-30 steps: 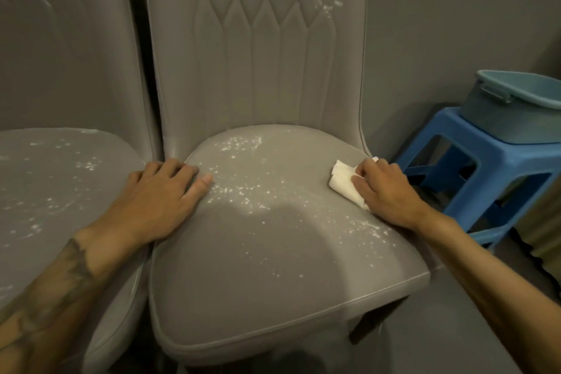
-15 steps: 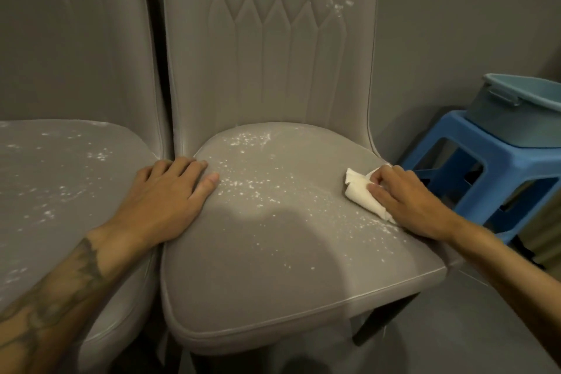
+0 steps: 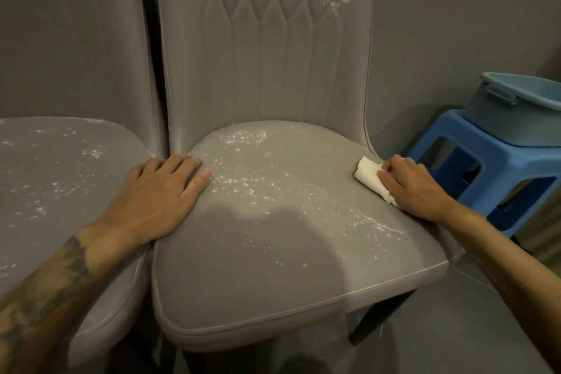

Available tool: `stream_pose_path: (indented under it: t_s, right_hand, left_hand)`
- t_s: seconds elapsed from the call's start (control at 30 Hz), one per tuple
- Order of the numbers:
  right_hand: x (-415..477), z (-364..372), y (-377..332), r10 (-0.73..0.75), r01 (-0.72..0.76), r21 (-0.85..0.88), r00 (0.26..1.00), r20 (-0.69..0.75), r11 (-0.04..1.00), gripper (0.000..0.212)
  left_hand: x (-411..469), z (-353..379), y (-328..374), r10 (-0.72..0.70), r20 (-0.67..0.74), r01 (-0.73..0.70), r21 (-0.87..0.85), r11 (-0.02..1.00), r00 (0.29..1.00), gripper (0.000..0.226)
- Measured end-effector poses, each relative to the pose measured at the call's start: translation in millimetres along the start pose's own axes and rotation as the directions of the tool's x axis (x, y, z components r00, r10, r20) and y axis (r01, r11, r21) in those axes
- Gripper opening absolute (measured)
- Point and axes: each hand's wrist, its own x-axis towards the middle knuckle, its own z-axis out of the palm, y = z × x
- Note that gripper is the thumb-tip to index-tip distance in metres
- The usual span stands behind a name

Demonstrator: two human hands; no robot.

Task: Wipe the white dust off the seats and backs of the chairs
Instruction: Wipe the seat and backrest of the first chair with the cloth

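At the far right edge of the right-hand chair's seat [image 3: 273, 267], the right hand [image 3: 416, 188] pinched a folded white tissue [image 3: 368, 177], fingers curled over it and pressing it to the upholstery. Likely reason: starting at one edge lets a leftward stroke gather the white dust [image 3: 243, 185] rather than scatter it. Dust lay speckled over the far and middle seat, with a streak near the right edge. A few flecks sat high right on the chair back [image 3: 267, 55]. The left hand [image 3: 158, 200] lay open, palm down, fingers straight, on the seat's far left corner beside the left-hand chair [image 3: 60, 176]. Judged a brace for leaning in. That chair's seat was dusted too. A blue stool [image 3: 498, 149] bearing a grey-blue tub [image 3: 516, 112] stood just right of the chair; its contents were not visible. Task judged barely begun.
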Motion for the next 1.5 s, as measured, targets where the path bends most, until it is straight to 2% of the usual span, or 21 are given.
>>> stream_pose_path:
  t_s: [0.07, 0.23, 0.3, 0.43, 0.5, 0.6, 0.67, 0.73, 0.8, 0.9, 1.0, 1.03, 1.17, 1.23, 1.33, 1.37, 1.43, 1.5]
  right_hand:
    - [-4, 5, -4, 0.008, -0.008, -0.003, 0.999, -0.037, 1.000, 0.018]
    - [-52, 12, -5, -0.212, 0.213, 0.045, 0.977, -0.031, 0.976, 0.013]
    - [-45, 5, -1, -0.187, 0.188, 0.046, 0.982, -0.022, 0.981, 0.014]
    - [-30, 7, -8, -0.022, 0.023, 0.011, 0.997, -0.072, 1.000, 0.017]
    - [-41, 15, -13, -0.092, 0.093, 0.000, 0.990, -0.102, 0.996, 0.017]
    - [-52, 13, -11, -0.200, 0.200, 0.014, 0.979, -0.042, 0.980, 0.018]
    - [-38, 5, -6, -0.136, 0.137, 0.016, 0.991, -0.007, 0.991, 0.020]
    - [-23, 0, -6, 0.006, -0.006, -0.003, 1.000, -0.005, 1.000, 0.018]
    - [-23, 6, -15, 0.037, -0.037, -0.010, 0.999, -0.029, 0.999, 0.018]
    - [-53, 20, -34, -0.164, 0.164, 0.005, 0.986, -0.027, 0.986, 0.018]
    - [-57, 13, -35, -0.236, 0.235, 0.034, 0.971, 0.045, 0.971, 0.030]
    - [-46, 10, -32, -0.217, 0.217, 0.011, 0.975, 0.049, 0.976, 0.029]
    - [8, 7, -40, 0.020, -0.019, -0.096, 1.000, 0.014, 0.995, 0.023]
    - [15, 20, -57, -0.042, 0.044, -0.087, 0.999, 0.026, 0.995, 0.024]
    - [1, 31, -69, -0.261, 0.263, -0.029, 0.964, 0.048, 0.964, 0.018]
    - [0, 28, -68, -0.295, 0.297, -0.023, 0.954, 0.058, 0.955, 0.018]
    - [12, 22, -61, -0.263, 0.266, -0.058, 0.963, 0.058, 0.962, 0.020]
    - [36, 19, -56, -0.098, 0.100, -0.115, 0.995, 0.026, 0.988, 0.025]
  left_hand:
    - [1, 0, -1, -0.001, 0.005, 0.001, -0.007, 1.000, 1.000, 0.062]
    - [2, 0, -1, -0.002, -0.002, 0.002, -0.012, 1.000, 1.000, 0.067]
    - [2, 1, -2, -0.009, 0.004, 0.009, -0.012, 1.000, 1.000, 0.060]
    - [2, 0, -2, -0.014, 0.006, 0.014, -0.015, 1.000, 1.000, 0.058]
    - [2, 0, -2, -0.009, 0.008, 0.009, -0.015, 1.000, 1.000, 0.059]
    - [2, 0, -3, -0.003, 0.008, 0.003, -0.013, 1.000, 1.000, 0.064]
    - [2, -1, -3, -0.001, 0.012, 0.002, -0.010, 1.000, 1.000, 0.071]
    - [1, -1, -1, -0.004, 0.014, 0.004, -0.015, 1.000, 1.000, 0.074]
    - [1, -1, -1, -0.010, 0.011, 0.010, -0.012, 1.000, 1.000, 0.072]
    - [2, 1, -1, -0.016, 0.014, 0.016, -0.007, 1.000, 1.000, 0.065]
    - [2, 2, -2, -0.013, 0.010, 0.013, -0.008, 1.000, 1.000, 0.064]
    - [1, 2, -3, -0.011, 0.005, 0.011, -0.010, 1.000, 1.000, 0.065]
    - [0, 3, -1, -0.013, 0.001, 0.013, -0.011, 1.000, 1.000, 0.060]
    - [0, 3, 0, -0.014, -0.004, 0.014, -0.021, 1.000, 1.000, 0.058]
    - [0, 3, 1, -0.016, -0.010, 0.015, -0.023, 1.000, 1.000, 0.060]
    - [0, 3, 1, -0.016, -0.013, 0.015, -0.024, 1.000, 1.000, 0.062]
    - [0, 3, 1, -0.021, -0.011, 0.020, -0.033, 0.999, 1.000, 0.064]
    - [-1, 4, 2, -0.032, -0.011, 0.031, -0.034, 0.999, 0.999, 0.059]
